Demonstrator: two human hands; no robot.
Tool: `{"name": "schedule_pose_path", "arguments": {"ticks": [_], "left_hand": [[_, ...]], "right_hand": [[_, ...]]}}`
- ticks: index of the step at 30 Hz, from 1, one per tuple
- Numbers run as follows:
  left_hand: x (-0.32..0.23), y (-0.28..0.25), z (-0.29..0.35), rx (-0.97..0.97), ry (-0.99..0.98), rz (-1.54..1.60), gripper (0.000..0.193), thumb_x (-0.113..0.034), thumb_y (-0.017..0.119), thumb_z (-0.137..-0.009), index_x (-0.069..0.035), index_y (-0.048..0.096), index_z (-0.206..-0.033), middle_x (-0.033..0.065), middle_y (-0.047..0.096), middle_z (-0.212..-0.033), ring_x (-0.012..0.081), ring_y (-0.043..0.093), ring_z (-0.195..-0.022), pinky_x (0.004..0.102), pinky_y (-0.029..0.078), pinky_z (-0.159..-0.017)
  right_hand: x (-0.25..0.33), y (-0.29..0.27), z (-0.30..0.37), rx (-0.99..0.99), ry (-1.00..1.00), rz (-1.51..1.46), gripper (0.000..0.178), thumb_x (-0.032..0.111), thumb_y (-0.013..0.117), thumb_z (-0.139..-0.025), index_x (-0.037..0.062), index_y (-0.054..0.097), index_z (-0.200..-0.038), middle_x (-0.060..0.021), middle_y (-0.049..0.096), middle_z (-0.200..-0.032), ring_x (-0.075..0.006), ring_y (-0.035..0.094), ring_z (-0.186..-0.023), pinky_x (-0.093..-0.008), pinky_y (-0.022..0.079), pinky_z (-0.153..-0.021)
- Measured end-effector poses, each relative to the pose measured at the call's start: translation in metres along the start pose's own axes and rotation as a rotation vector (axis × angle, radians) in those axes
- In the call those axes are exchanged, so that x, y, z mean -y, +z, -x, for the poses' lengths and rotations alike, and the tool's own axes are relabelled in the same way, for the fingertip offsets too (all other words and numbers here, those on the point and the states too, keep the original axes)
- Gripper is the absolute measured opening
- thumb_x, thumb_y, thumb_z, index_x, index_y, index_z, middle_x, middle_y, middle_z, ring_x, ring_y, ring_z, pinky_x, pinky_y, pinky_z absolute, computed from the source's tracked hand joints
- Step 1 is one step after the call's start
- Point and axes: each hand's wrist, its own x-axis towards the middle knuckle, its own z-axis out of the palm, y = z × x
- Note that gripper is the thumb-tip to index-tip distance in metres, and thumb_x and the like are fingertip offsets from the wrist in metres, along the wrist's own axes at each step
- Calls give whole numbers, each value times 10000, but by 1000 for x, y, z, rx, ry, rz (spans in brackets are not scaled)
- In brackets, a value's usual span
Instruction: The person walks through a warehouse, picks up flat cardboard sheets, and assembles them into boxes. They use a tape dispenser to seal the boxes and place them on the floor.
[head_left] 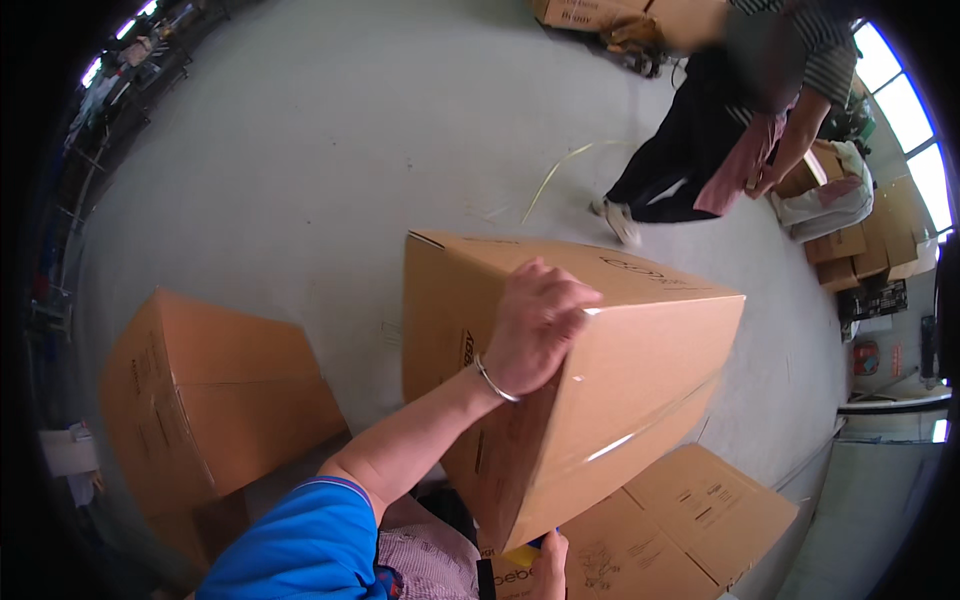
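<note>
A large closed cardboard box (pixel 640 380) stands tilted in front of me, with a strip of shiny clear tape along the side facing right. My left hand (pixel 545 325) reaches across it, its fingers curled over the upper edge near a corner. At the lower edge of the picture my right hand (pixel 551 568) is closed beside the box's bottom corner. A small yellow and blue thing (pixel 523 554) shows next to its fingers, mostly hidden by the box, so its kind is unclear.
Another cardboard box (pixel 250 390) stands at left. Flattened cardboard (pixel 700 510) lies at lower right. A person (pixel 720 130) in a striped top walks at upper right, holding pink cloth. Cartons (pixel 870 240) are piled by the right wall. A yellowish strap (pixel 548 180) lies on the floor.
</note>
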Motion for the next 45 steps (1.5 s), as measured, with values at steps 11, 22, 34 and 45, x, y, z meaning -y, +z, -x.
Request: {"name": "schedule_pose_path", "arguments": {"ticks": [11,22,34,45], "left_hand": [[-161,-61,-75,-148,279,-552,115,-171,528,-898,-85,599,-871,46,549,-739,246,506,-700,336,368,-666],[6,-55,-95,179,49,-892,197,-198,485,-862,-114,652,-801,41,624,-850,240,563,-892,400,420,-776],[228,-62,-12,367,-153,-1178,392,-231,457,-936,-57,472,-1287,133,487,-1318,297,437,-1223,447,360,-992],[114,157,19,697,0,-1051,620,-229,665,-777,-11,430,-1307,180,462,-1321,330,411,-1228,432,310,-1051]], "right_hand": [[59,30,36,535,-269,285,294,207,648,-802,-54,644,-936,-92,658,-812,-176,626,-678,-310,502,-607],[81,93,93,760,-795,1371,596,581,630,-653,45,697,-905,-187,671,-904,-311,653,-855,-393,514,-746],[58,-116,52,-80,-314,567,704,615,658,-603,24,670,-985,-183,666,-947,-302,640,-909,-393,499,-799],[-79,-187,20,-124,-140,234,757,603,689,-565,-26,655,-986,-194,656,-979,-296,641,-921,-377,504,-799]]}}
